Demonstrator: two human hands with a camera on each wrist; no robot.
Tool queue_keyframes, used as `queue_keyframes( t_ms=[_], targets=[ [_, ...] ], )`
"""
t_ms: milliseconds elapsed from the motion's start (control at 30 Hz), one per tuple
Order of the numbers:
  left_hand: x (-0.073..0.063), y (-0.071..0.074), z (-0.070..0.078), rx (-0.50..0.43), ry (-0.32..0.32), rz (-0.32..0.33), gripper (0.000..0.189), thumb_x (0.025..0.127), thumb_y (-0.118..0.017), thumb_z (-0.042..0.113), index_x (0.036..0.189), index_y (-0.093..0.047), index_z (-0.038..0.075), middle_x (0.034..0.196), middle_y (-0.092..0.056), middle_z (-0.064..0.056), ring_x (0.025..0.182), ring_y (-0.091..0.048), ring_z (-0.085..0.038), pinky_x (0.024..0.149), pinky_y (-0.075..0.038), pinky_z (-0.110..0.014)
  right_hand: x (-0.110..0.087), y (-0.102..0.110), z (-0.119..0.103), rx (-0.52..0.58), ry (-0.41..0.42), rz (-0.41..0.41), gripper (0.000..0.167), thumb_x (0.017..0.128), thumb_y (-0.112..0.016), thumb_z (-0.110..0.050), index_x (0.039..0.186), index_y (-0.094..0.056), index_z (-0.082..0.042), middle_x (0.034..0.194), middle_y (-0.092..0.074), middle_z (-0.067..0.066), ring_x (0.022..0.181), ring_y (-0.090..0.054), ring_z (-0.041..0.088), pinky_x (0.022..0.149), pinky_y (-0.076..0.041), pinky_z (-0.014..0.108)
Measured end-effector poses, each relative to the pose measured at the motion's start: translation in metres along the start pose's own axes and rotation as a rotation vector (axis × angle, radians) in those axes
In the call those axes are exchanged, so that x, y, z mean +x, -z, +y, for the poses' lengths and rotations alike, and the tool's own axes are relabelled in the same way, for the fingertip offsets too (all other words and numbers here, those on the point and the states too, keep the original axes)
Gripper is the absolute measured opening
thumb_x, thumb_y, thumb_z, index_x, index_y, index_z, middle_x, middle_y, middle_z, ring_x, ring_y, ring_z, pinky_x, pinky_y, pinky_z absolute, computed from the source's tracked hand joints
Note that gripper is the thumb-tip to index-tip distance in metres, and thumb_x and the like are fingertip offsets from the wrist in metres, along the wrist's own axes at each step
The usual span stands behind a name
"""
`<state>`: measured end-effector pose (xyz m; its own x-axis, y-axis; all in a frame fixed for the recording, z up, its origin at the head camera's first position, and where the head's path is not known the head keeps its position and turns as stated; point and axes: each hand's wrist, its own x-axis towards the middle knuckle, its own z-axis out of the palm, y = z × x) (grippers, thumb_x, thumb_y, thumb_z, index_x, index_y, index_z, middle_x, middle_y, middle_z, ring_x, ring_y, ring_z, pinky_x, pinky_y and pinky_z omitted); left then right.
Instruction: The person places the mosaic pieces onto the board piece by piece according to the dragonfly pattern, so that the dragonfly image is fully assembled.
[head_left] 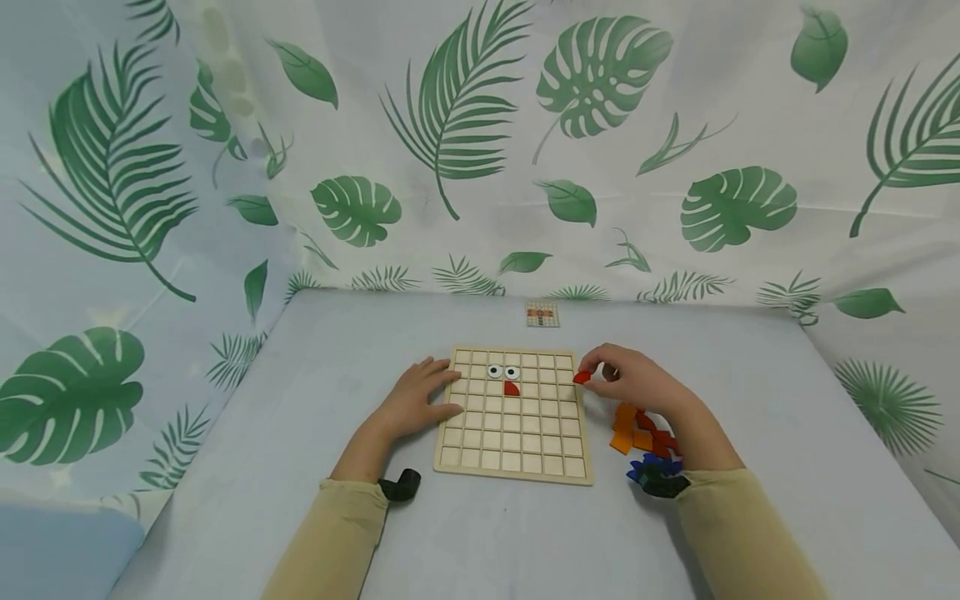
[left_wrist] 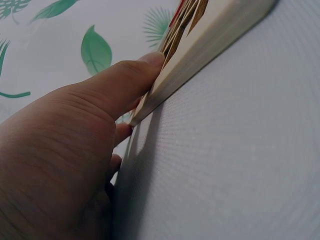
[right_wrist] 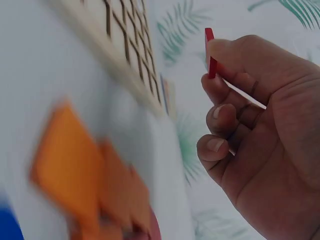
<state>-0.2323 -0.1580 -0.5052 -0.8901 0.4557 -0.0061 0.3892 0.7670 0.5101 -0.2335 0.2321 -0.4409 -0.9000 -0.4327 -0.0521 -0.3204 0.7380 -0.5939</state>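
Observation:
A square wooden grid board (head_left: 480, 460) lies flat on the table. Two round eye tiles (head_left: 503, 372) sit side by side in its upper cells, and a red quarter-round tile (head_left: 512, 388) fills a cell just below the right one. Along the board's left edge rests my left hand (head_left: 416, 398), fingers spread and thumb on the rim; the left wrist view shows the thumb (left_wrist: 135, 75) against the frame. My right hand (head_left: 630, 379) pinches a thin red tile (right_wrist: 210, 52) between thumb and forefinger, above the board's right edge, other fingers loosely curled.
Right of the board lies a pile of orange tiles (head_left: 623, 427), red tiles (head_left: 663, 438) and blue tiles (head_left: 645, 468), partly under the right forearm. Behind the board is a small patterned card (head_left: 542, 314). Leaf-printed cloth (head_left: 480, 150) hangs around the table.

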Motion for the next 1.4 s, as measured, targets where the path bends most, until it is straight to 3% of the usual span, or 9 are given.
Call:
queue_keyframes(
  t_ms=[233,567,867,1400],
  targets=[
    [0.000,0.000,0.000,0.004,0.012,-0.007,0.066,0.091,-0.066,0.049,0.147,-0.047,0.021,0.161,-0.032,-0.005,0.154,-0.016,-0.031,0.128,-0.009,-0.048,0.026,-0.025,-0.021,0.062,0.078,-0.021,0.022,0.092,-0.069,-0.024,0.113,-0.064,-0.021,0.101,-0.061,0.000,0.074,-0.049,0.016,0.062,-0.043,0.027],
    [0.001,0.000,-0.001,0.002,0.009,-0.006,0.066,0.091,-0.067,0.049,0.147,-0.047,0.020,0.161,-0.033,-0.005,0.154,-0.017,-0.031,0.128,-0.010,-0.049,0.061,-0.057,-0.039,0.059,0.158,-0.009,0.018,0.091,-0.070,-0.021,0.108,-0.067,-0.019,0.099,-0.061,0.000,0.073,-0.046,0.014,0.064,-0.043,0.028],
    [0.000,0.000,-0.001,-0.002,0.014,-0.001,0.065,0.091,-0.066,0.050,0.147,-0.048,0.022,0.161,-0.033,-0.004,0.154,-0.016,-0.030,0.128,-0.010,-0.049,0.071,-0.076,-0.053,0.097,0.113,-0.046,0.020,0.090,-0.073,-0.029,0.108,-0.070,-0.022,0.101,-0.061,-0.001,0.083,-0.052,0.015,0.072,-0.048,0.029],
    [0.001,0.001,-0.001,-0.003,0.016,-0.019,0.066,0.092,-0.064,0.050,0.148,-0.046,0.022,0.162,-0.030,-0.004,0.154,-0.014,-0.030,0.128,-0.009,-0.049,0.077,-0.087,-0.062,-0.004,0.048,-0.079,0.020,0.092,-0.071,-0.030,0.111,-0.069,-0.026,0.105,-0.060,-0.003,0.088,-0.056,0.013,0.080,-0.051,0.033]
  ],
)
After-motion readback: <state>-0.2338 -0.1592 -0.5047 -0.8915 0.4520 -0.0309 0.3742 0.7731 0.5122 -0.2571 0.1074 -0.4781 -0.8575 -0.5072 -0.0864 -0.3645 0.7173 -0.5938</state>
